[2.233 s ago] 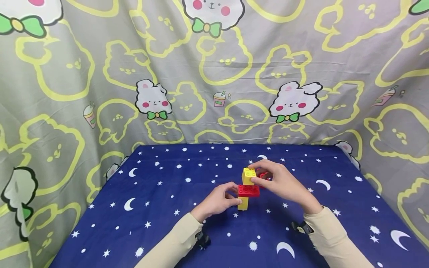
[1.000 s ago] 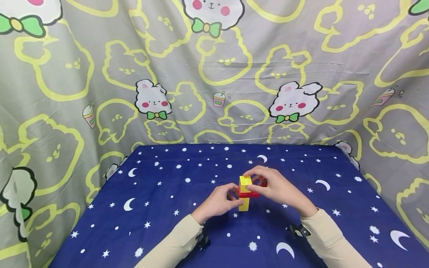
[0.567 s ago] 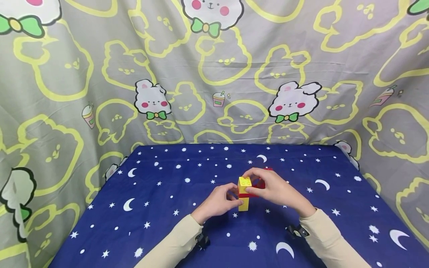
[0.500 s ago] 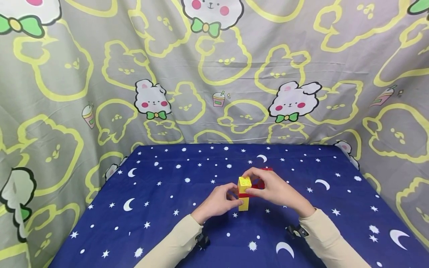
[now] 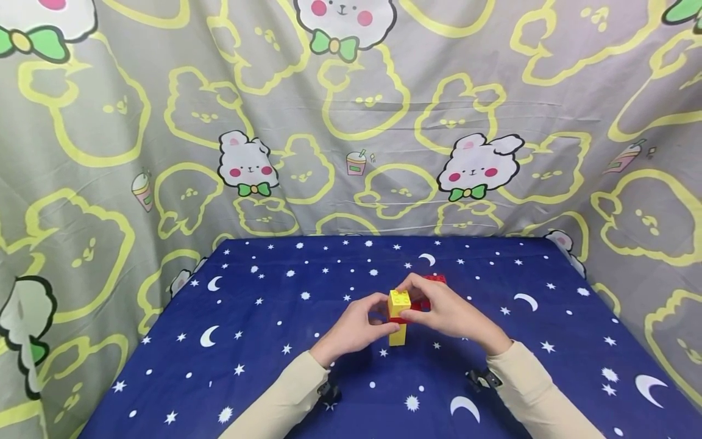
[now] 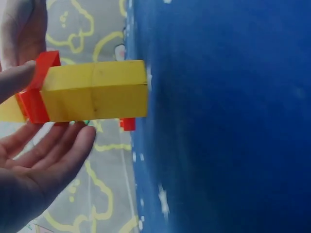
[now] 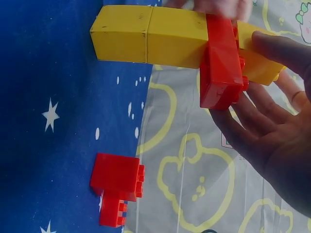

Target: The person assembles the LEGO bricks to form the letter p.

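Observation:
A tower of toy building bricks stands upright on the cloth. Its base is two stacked yellow bricks (image 6: 97, 92), topped by a red brick (image 7: 223, 73) that juts out sideways. Above sits another yellow brick (image 5: 399, 302), studs up, pinched between the thumb and fingers of my right hand (image 5: 450, 308). From the other side, my left hand (image 5: 356, 323) grips the tower at the red brick, its thumb against the near side in the head view. Part of the red brick is hidden behind my right fingers.
Behind the right hand, loose red bricks (image 5: 435, 278) rest on the table; the right wrist view shows a larger red brick (image 7: 116, 177) beside a smaller one (image 7: 112, 209). A patterned curtain (image 5: 307, 110) hangs beyond the dark blue tablecloth (image 5: 263, 341).
My right hand has lowered the yellow brick onto the red brick from just above it. Since then it keeps its pinch there, while my left hand has shifted up slightly at the tower.

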{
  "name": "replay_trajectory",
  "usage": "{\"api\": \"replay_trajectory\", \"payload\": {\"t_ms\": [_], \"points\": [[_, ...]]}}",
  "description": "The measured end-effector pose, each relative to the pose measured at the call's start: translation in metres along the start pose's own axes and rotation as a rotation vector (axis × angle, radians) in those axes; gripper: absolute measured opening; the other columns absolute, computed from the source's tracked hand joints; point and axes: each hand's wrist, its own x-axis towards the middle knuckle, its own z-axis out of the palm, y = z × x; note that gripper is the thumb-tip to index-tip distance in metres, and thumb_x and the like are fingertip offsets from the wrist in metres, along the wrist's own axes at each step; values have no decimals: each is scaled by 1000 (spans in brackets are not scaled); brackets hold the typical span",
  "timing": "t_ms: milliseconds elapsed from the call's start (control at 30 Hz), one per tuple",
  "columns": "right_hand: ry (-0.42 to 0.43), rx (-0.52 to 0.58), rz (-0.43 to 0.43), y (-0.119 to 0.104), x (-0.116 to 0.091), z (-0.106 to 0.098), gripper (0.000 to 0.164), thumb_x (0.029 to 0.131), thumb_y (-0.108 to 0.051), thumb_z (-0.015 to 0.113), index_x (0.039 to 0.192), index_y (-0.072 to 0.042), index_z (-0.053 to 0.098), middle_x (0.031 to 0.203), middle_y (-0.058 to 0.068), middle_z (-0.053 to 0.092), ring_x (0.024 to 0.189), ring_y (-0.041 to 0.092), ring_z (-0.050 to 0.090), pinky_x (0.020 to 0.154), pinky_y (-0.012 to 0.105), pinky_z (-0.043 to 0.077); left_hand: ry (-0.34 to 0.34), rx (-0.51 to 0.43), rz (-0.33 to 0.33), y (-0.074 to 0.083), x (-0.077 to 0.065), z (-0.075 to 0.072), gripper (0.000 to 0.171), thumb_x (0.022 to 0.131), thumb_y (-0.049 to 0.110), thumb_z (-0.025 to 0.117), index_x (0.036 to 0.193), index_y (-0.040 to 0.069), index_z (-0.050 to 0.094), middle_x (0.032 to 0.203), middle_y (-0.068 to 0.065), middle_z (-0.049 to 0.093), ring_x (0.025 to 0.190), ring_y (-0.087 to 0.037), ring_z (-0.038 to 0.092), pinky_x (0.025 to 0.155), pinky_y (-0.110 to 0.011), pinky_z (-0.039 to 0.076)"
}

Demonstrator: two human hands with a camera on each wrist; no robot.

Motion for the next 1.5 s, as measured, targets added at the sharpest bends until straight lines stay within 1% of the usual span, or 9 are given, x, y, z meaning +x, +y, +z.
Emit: {"api": "replay_trajectory", "payload": {"t_ms": [133, 300, 500, 733, 1100, 1267, 1400, 1500], "points": [[7, 7, -19, 1, 0, 0, 35, 90, -25, 81, 116, -24, 58, 110, -8, 71, 101, 10, 70, 91, 34, 58, 47, -52, 22, 4, 0, 0, 38, 94, 32, 75, 129, 18, 65, 124, 2, 69, 110, -14, 68, 93, -28, 57], [16, 29, -23, 2, 0, 0, 33, 90, -24, 80, 116, -24, 60, 110, -8, 70, 101, 12, 70, 90, 37, 59, 78, -70, 42, 4, 1, 2, 36, 95, 31, 75, 127, 17, 68, 124, 2, 71, 108, -12, 69, 93, -28, 57], [21, 37, -19, 1, 0, 1, 33, 90, -23, 80, 117, -23, 61, 109, -7, 71, 99, 12, 70, 90, 39, 59, 91, -53, 47, 5, 1, 1, 35, 94, 30, 75, 126, 16, 69, 121, 2, 72, 107, -11, 70, 92, -26, 56], [31, 20, -22, 1, 0, 2, 33, 89, -23, 81, 117, -23, 62, 108, -8, 71, 98, 11, 70, 89, 37, 59, 105, -59, 29, 8, -1, 2, 34, 93, 28, 77, 124, 14, 69, 119, 0, 73, 105, -11, 71, 89, -24, 57], [24, 19, -8, 0, 1, 2, 34, 90, -21, 80, 119, -23, 64, 110, -7, 71, 101, 12, 70, 90, 37, 59, 103, -88, 3, 5, 0, 3, 32, 93, 27, 77, 120, 13, 69, 119, -2, 72, 107, -14, 72, 89, -27, 58], [21, 14, -13, -1, 1, 3, 33, 90, -22, 80, 119, -24, 63, 111, -8, 71, 102, 12, 70, 90, 37, 59, 108, -78, 2, 5, -1, 3, 33, 93, 27, 78, 121, 13, 69, 119, -1, 73, 107, -14, 71, 90, -26, 57], [8, 16, 3, -1, 1, 3, 31, 92, -26, 78, 119, -25, 61, 113, -7, 71, 105, 12, 69, 91, 36, 59, 108, -72, 5, 3, 0, 3, 33, 93, 27, 77, 121, 13, 69, 118, 0, 73, 107, -13, 70, 90, -25, 57], [0, 29, 45, 1, 0, 4, 25, 97, -33, 71, 120, -28, 61, 113, -9, 70, 105, 10, 68, 95, 36, 57, 107, -81, 10, 2, 1, 4, 32, 93, 27, 77, 120, 12, 70, 117, -1, 73, 107, -14, 70, 88, -25, 57]]}}
